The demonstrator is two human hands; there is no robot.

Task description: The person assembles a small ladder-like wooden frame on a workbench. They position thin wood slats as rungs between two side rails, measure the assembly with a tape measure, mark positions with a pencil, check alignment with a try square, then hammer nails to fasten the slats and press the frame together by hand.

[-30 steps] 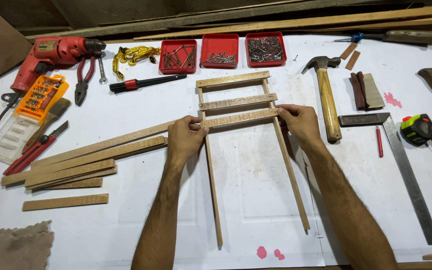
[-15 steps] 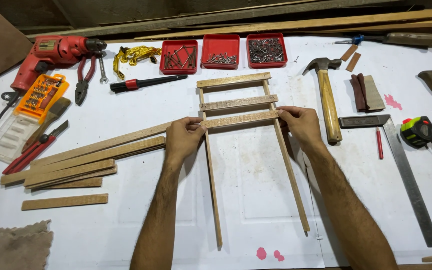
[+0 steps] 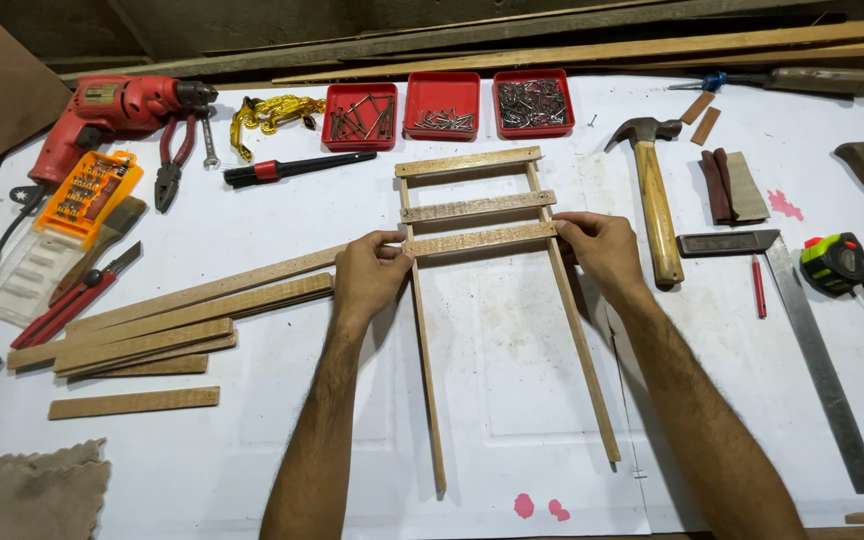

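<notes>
A small wooden frame (image 3: 422,330) lies flat on the white table: two long thin rails with three short slats across their upper part. My left hand (image 3: 367,275) pinches the left end of the lowest slat (image 3: 480,240) where it crosses the left rail. My right hand (image 3: 602,250) pinches the right end of that same slat at the right rail (image 3: 582,350). The two upper slats (image 3: 477,207) lie untouched above my hands.
Loose wooden strips (image 3: 152,330) lie left of the frame. A hammer (image 3: 652,190) lies just right of my right hand, then a steel square (image 3: 812,350) and tape measure (image 3: 837,262). Three red trays of nails and screws (image 3: 447,105), pliers, a brush and a red drill (image 3: 112,110) lie behind.
</notes>
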